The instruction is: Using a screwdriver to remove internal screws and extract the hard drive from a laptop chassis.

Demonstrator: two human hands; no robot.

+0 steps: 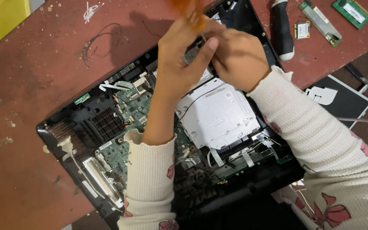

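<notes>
An opened black laptop base (64, 127) lies on a reddish-brown table, its green circuit board (129, 106) and a silver metal drive cover (218, 115) exposed. Over its far end, my left hand (179, 55) grips a screwdriver with a blurred orange handle (190, 10), thumb pressed against the shaft. My right hand (239, 57) is closed next to it, fingers tucked under the left thumb at the tool's lower end. What the tip touches is hidden by both hands. Both arms wear cream knit sleeves with pink flowers.
A black-and-white tool handle (283, 30) lies beyond the laptop. Small green circuit cards (320, 19) sit at the table's far right corner. A flat black panel (346, 100) rests off the table's right edge. Thin wire loops (101, 40) and a yellow object (1, 17) lie far left.
</notes>
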